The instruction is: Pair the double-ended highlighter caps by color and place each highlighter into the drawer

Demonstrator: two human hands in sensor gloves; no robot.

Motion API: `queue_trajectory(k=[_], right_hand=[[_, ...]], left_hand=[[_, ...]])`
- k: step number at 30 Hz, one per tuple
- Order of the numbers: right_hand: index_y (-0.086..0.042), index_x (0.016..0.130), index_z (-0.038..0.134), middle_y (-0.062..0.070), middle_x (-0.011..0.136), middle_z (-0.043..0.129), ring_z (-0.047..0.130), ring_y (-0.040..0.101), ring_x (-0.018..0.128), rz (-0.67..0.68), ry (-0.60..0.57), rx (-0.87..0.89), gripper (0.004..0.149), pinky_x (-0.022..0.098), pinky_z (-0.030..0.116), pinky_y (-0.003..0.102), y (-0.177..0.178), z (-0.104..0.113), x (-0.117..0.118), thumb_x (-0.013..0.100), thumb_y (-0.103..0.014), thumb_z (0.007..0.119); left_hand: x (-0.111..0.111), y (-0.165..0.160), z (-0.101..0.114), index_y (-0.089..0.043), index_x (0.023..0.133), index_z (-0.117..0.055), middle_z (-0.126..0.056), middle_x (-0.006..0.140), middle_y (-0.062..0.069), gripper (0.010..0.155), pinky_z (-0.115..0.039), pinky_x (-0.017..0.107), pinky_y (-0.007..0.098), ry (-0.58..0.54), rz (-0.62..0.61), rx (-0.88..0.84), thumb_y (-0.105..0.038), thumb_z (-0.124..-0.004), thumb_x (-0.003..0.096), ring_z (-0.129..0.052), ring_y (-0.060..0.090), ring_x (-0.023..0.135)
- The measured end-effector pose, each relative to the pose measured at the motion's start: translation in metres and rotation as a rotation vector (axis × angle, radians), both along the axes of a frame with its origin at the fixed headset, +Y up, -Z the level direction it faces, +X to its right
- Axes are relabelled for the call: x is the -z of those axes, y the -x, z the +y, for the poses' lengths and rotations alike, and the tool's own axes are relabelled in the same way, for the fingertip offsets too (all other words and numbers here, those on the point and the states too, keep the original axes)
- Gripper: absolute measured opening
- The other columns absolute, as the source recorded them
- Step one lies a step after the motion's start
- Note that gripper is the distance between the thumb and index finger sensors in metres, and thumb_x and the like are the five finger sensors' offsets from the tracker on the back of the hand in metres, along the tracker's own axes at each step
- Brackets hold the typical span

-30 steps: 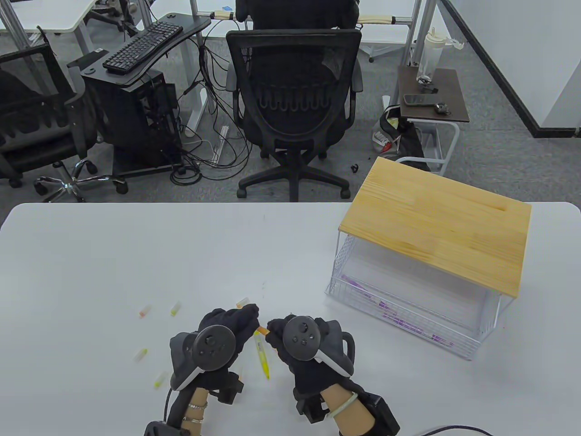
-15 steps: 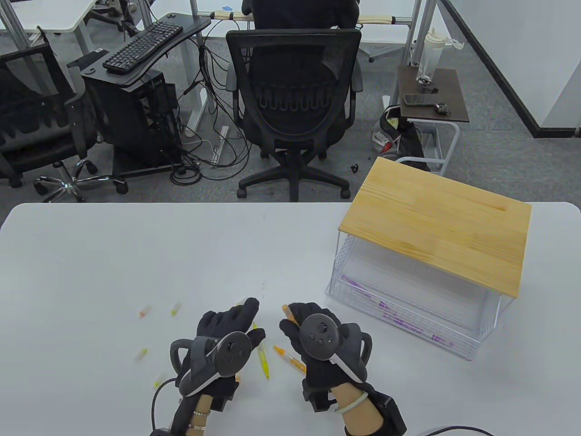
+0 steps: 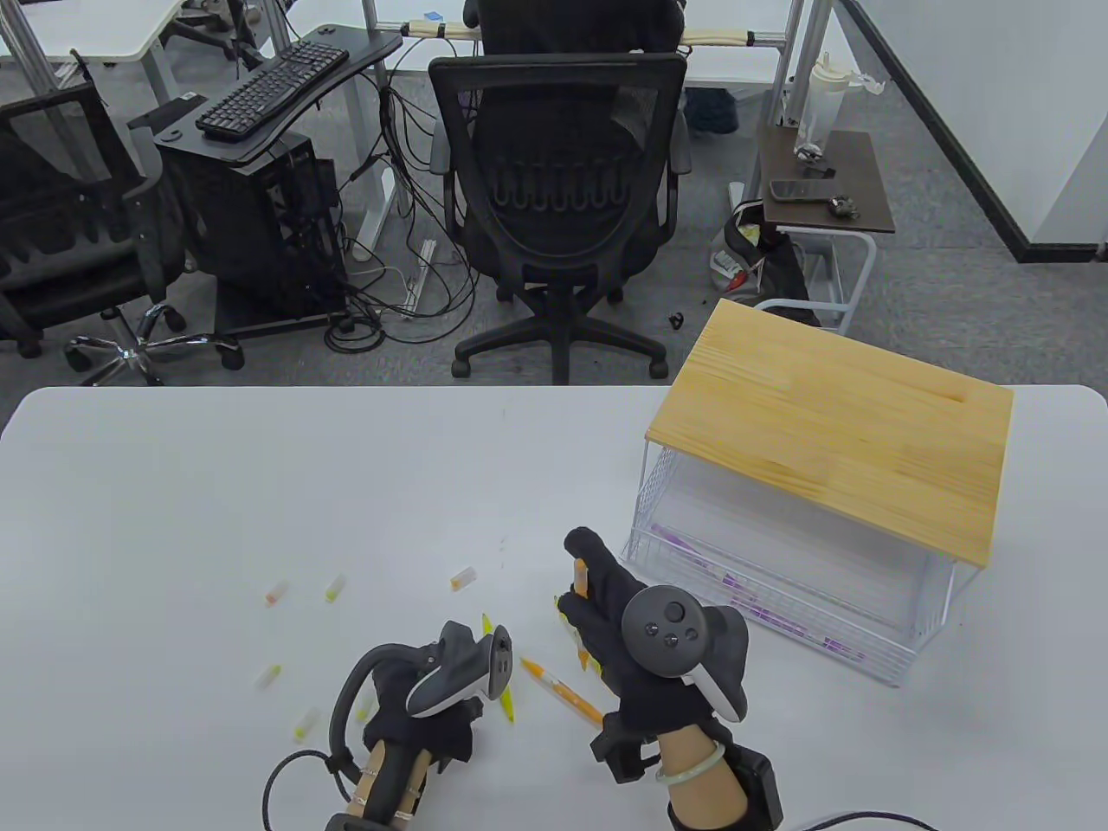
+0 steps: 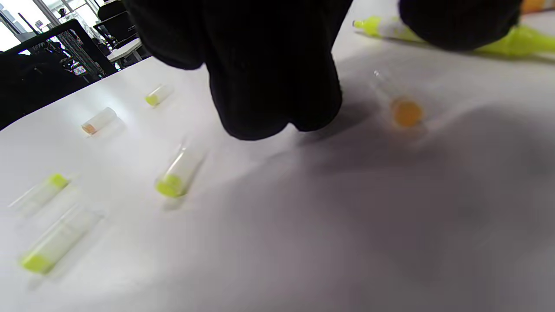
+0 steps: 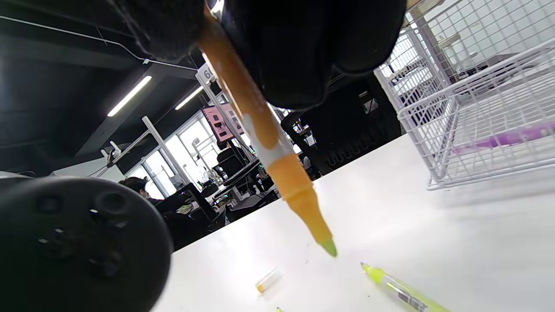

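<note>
My right hand [image 3: 583, 592] grips an orange highlighter [image 3: 581, 578] held steeply above the table, just left of the wire drawer [image 3: 642, 554]. In the right wrist view its bare tip [image 5: 327, 247] points down at the table. A second orange highlighter [image 3: 563, 692] and a yellow one [image 3: 507, 703] lie between my hands. My left hand [image 3: 407, 727] is low near the front edge. Its fingers [image 4: 269, 95] point down at the table with nothing in them, beside an orange cap [image 4: 405, 113]. Another orange cap [image 3: 463, 577] lies further out.
Several loose yellow and orange caps [image 3: 335, 588] are scattered left of my left hand. The drawer, under a wooden top [image 3: 831, 433], holds a purple highlighter [image 5: 507, 138]. An office chair [image 3: 554, 199] stands beyond the table's far edge.
My right hand has lifted the orange highlighter and carried it forward and right, towards the drawer. My left hand has drawn back from the orange cap towards the front edge and rolled over.
</note>
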State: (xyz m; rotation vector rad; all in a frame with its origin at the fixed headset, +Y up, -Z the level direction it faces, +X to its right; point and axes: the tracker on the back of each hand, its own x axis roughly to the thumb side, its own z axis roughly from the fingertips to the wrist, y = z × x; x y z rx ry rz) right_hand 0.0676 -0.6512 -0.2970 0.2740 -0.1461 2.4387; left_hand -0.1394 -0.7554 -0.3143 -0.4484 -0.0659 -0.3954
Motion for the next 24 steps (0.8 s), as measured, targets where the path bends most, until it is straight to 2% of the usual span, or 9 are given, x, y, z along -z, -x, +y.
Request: queue_trajectory(k=[10,24], right_hand=[[-0.035,0.115,0.031,0.0,0.098,0.076,0.087,0.028,0.079,-0.019,0.001,0.012,0.064,0.074,0.064,0.056,-0.004,-0.001,0.001,0.064,-0.038,0.069],[-0.033,0.116,0.03,0.0,0.097,0.077,0.087,0.028,0.078,-0.02,0.063,-0.03,0.065,0.074,0.064,0.056,0.004,-0.019,0.013,0.064,-0.038,0.069]], left_hand=[[-0.002,-0.013,-0.012,-0.009,0.107,-0.061,-0.095,0.08,-0.003,0.087,-0.07,0.069,0.051,-0.05,-0.005,0.143,-0.061,-0.069,0.0377,-0.101,0.018,0.067],[-0.004,-0.015,-0.011,-0.006,0.106,-0.062,-0.095,0.075,-0.004,0.083,-0.07,0.069,0.05,-0.06,-0.013,0.115,-0.055,-0.071,0.0384,-0.101,0.016,0.062]])
